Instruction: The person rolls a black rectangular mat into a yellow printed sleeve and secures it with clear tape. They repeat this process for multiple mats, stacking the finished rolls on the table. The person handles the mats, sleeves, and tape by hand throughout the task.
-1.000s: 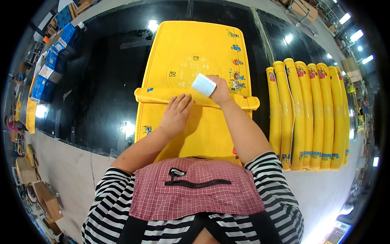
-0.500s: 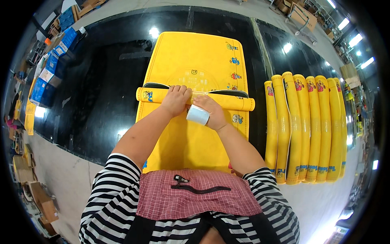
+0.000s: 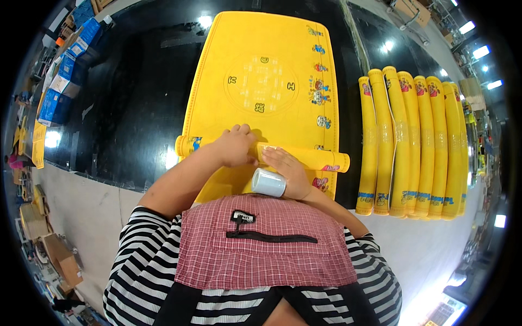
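Note:
A yellow mat (image 3: 217,60) with a ring design and cartoon figures along its right side lies flat in front of me. Its near part carries a rolled yellow mat (image 3: 321,161) lying crosswise. My left hand (image 3: 235,146) rests on the middle of that roll, fingers bent over it. My right hand (image 3: 291,173) lays its fingers along the roll, just right of the left hand. A roll of clear tape (image 3: 268,182) is held against the right palm, its hollow core tilted. A shiny strip of clear tape (image 3: 265,146) shows on the rolled mat between the hands.
Several rolled yellow mats (image 3: 405,146) stand side by side at the right, with clear tape around their middles. The black table (image 3: 130,103) spreads under the mat. Blue boxes (image 3: 64,76) line its left edge. A cardboard box (image 3: 61,255) lies on the floor, lower left.
Both hands and the rolled mat have come nearer to my body, baring more of the flat mat beyond. The dark gap along the roll's far edge no longer shows.

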Demonstrator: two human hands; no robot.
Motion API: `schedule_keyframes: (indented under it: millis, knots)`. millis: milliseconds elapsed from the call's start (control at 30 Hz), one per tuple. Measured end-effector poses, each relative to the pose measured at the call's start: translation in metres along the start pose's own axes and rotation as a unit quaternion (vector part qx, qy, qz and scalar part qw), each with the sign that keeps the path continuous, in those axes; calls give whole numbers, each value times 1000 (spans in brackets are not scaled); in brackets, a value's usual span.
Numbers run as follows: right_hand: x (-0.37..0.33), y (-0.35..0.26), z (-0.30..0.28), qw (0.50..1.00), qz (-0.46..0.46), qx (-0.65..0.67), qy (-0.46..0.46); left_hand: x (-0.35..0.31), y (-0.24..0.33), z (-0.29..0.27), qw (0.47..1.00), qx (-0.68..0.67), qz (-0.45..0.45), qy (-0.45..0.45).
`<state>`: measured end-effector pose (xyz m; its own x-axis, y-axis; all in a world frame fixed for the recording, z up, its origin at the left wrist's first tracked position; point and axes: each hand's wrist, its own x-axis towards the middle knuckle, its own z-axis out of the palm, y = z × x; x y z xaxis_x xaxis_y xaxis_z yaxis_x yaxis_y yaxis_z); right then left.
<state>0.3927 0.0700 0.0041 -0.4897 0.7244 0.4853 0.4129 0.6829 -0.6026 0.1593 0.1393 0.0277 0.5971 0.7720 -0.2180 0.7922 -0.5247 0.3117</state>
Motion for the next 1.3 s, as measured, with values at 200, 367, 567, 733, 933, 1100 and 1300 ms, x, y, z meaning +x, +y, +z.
schedule_keyframes:
  millis: [200,367,567,733,933,1100,1300]
  knots:
    - [39,56,2,997,52,-5,53,35,-25,-20,971,-28,-62,228]
    - [101,130,0,948,197,230,98,17,-12,24,974,29,16,223]
    - [146,159,-13,766,307,556,99,72,-44,5,963,123,24,239]
    - [120,132,8,970,126,185,96,114,-61,-21,975,103,17,196]
    - [65,55,-4,969,145,148,-133,119,-59,-38,989,91,-29,112]
    - [-14,14,-8,906,260,333,4,109,-29,-56,997,-25,-77,-11]
    - [-52,26,-8,755,305,564,138,80,30,-45,897,-423,-123,-47]
